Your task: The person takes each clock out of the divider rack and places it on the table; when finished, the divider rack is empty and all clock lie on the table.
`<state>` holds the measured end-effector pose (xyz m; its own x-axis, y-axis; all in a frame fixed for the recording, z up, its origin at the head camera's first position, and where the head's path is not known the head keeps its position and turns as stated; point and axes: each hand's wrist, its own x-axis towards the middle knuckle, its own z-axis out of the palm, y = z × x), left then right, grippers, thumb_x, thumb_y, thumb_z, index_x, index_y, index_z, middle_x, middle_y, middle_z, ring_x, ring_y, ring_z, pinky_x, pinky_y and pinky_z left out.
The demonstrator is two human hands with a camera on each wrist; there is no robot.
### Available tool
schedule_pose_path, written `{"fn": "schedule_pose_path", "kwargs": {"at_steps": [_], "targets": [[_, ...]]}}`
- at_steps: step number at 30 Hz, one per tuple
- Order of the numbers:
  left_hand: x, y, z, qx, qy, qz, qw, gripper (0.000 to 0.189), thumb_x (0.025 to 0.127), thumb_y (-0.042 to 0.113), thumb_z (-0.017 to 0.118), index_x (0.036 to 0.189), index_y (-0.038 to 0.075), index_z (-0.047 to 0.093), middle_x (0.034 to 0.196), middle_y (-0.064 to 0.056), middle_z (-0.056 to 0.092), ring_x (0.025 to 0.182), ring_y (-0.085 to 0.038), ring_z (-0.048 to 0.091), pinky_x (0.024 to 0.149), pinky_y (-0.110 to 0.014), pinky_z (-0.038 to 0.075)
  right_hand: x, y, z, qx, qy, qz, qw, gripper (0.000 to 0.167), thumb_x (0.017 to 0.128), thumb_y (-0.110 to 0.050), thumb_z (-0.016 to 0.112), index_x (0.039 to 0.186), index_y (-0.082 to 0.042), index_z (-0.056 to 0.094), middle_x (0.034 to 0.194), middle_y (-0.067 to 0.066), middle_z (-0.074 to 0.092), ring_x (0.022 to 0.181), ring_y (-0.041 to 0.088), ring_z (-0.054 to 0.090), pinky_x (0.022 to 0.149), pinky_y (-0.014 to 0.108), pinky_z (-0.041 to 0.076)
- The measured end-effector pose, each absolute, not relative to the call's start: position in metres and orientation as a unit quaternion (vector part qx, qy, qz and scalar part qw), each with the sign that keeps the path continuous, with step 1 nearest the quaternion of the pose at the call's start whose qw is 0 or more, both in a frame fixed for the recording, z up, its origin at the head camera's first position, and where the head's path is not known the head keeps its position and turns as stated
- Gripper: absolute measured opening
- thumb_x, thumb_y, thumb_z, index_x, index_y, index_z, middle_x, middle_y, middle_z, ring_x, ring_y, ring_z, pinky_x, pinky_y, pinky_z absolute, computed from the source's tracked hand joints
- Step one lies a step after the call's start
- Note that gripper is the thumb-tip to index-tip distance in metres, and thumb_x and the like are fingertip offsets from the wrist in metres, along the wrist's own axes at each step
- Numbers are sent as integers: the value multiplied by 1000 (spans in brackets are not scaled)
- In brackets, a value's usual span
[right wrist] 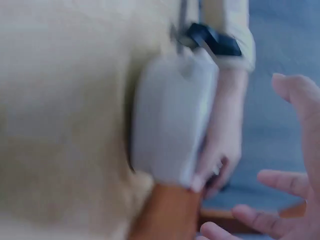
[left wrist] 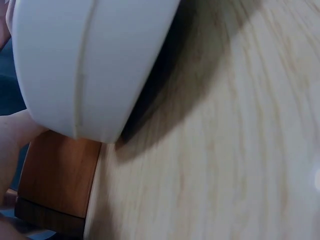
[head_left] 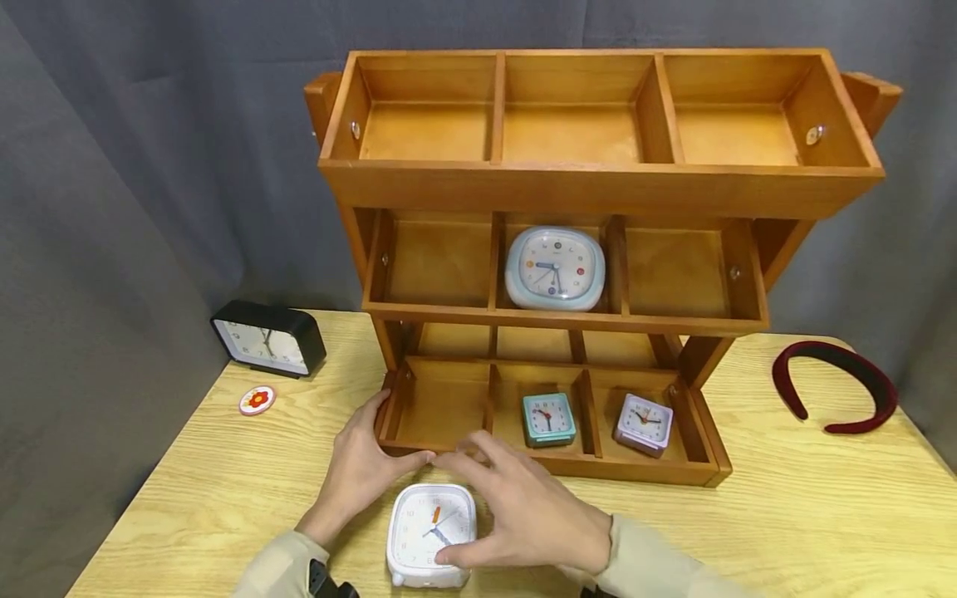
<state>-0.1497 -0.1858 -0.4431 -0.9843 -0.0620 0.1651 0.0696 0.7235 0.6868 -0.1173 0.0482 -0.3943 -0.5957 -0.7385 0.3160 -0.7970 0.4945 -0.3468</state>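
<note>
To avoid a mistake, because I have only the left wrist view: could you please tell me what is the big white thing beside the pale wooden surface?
Observer: It is a white clock; the head view shows its numbered face.
Operator: Thank you. And how is the thumb of the right hand placed?
Observer: In the head view it crosses in front of the lower part of that face; whether it touches, I cannot tell.
Operator: I understand. What is in the middle compartment of the bottom tray?
Observer: A small teal clock, visible in the head view.
</note>
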Motion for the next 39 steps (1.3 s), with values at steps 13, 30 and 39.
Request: {"fn": "schedule_pose_path", "kwargs": {"at_steps": [13, 30, 39], "targets": [[-151, -185, -443, 4, -923, -377, 80, 108, 60, 43, 91, 145, 5, 36, 145, -21, 45, 133, -40, 44, 107, -52, 40, -167, 109, -373, 456, -833, 308, 63, 67, 76, -38, 81, 134, -16, 54, 130, 0, 54, 116, 18, 58, 94, 36, 53], [-151, -185, -442, 3, -921, -380, 83, 106, 60, 39, 91, 145, 5, 37, 144, -21, 46, 132, -40, 45, 106, -52, 41, -218, 139, -389, 388, -880, 268, -61, 67, 79, -18, 80, 138, -20, 50, 139, 4, 52, 125, 28, 53, 96, 45, 49], [-151, -186, -442, 3, -923, -375, 84, 106, 60, 43, 91, 144, 6, 38, 145, -20, 45, 132, -40, 46, 106, -52, 42, -223, 128, -387, 420, -877, 212, -100, 74, 71, -2, 81, 138, -10, 51, 136, 7, 53, 121, 26, 53, 94, 40, 51]]}}
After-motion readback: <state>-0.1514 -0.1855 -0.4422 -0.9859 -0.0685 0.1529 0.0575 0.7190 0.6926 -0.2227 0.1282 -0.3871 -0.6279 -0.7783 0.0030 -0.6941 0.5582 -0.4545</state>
